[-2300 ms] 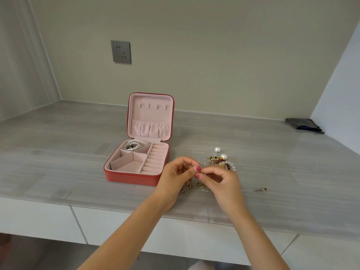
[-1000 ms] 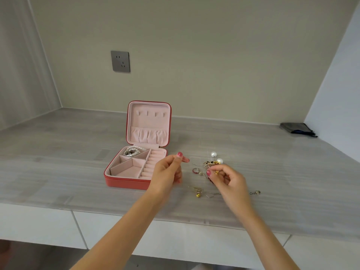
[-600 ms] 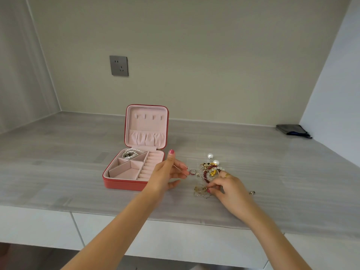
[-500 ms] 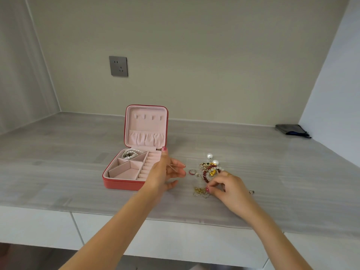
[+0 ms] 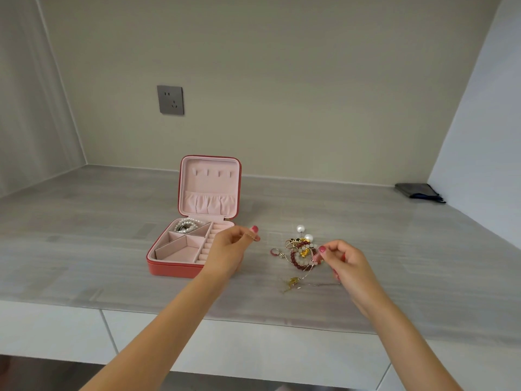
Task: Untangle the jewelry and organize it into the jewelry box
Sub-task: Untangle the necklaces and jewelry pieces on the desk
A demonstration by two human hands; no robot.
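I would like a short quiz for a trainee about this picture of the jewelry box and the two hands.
1. True or false: the jewelry box has its lid closed.
2. Which compartment holds the pearl strand: A back left, B front left, C the ring rolls?
3. Fill in: the left hand pinches a small gold ____.

Key:
1. False, the lid stands open.
2. A.
3. Ring; the right hand pinches a thin chain from the tangled pile.

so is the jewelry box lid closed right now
No, the jewelry box lid stands upright and open, showing its pink lining, with pearls lying in a back compartment.
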